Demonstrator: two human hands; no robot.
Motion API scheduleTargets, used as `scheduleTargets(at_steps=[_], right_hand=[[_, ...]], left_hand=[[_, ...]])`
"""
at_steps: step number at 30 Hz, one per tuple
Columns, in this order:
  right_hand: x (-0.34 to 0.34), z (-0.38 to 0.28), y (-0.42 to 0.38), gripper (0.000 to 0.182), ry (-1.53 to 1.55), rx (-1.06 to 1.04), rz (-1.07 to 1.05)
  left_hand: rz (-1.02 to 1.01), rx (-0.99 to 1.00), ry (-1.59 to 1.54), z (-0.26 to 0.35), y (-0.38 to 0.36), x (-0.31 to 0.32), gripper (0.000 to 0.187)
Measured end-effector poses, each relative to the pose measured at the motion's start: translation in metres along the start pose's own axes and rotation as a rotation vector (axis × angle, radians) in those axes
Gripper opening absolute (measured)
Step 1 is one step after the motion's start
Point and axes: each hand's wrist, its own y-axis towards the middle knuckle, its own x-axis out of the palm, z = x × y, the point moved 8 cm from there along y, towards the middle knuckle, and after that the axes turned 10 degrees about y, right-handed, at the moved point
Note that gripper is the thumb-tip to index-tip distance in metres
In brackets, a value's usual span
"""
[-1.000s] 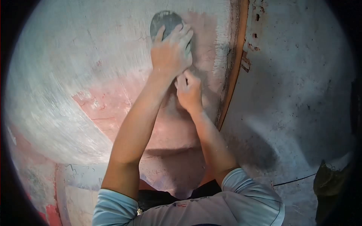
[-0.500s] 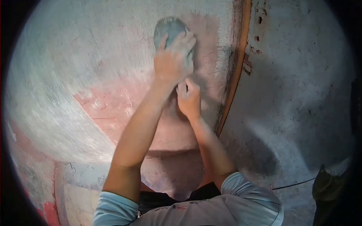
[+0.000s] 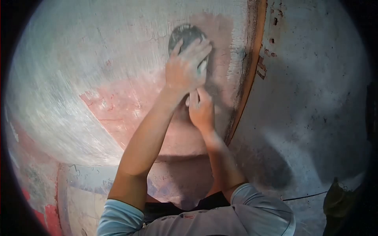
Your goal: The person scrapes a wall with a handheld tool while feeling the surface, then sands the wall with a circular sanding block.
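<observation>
A dusty dark sander (image 3: 178, 36) with a rounded front lies against the pale and reddish worn surface (image 3: 118, 106). My left hand (image 3: 187, 65) is laid over its top, fingers curved around the body and powdered grey. Just below, my right hand (image 3: 202, 110) is closed around the sander's narrow rear end, its thumb pointing up near my left wrist. The sander's underside and most of its rear part are hidden by my hands and the surface.
An orange-brown edge strip (image 3: 252, 59) runs down the right side of the worked surface. Beyond it is a grey, stained surface (image 3: 315, 98) with small rusty holes. A dark cloth-like thing (image 3: 338, 204) and a thin black cable (image 3: 305, 196) are at lower right.
The sander and both my hands have shifted slightly right and down across the surface. My hold on it looks the same. The whole view has also moved a little.
</observation>
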Motion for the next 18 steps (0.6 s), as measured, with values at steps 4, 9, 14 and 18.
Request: scheduleTargets(at_steps=[4,9,14,18], right_hand=[[-0.003,0.019,-0.037,0.021,-0.010,-0.019,0.067],[-0.011,-0.034,0.030,0.028,-0.093,-0.030,-0.034],[-0.013,-0.014,0.004,0.019,-0.098,0.019,-0.043],[-0.008,-0.009,-0.015,0.020,-0.054,-0.115,0.044]], left_hand=[[-0.090,-0.006,-0.076,0.012,-0.037,0.009,0.042],[0.056,-0.053,-0.080,-0.007,0.030,-0.001,0.043],[0.022,-0.059,-0.099,0.000,0.002,0.010,0.042],[-0.004,-0.049,-0.130,0.003,-0.020,0.008,0.044]])
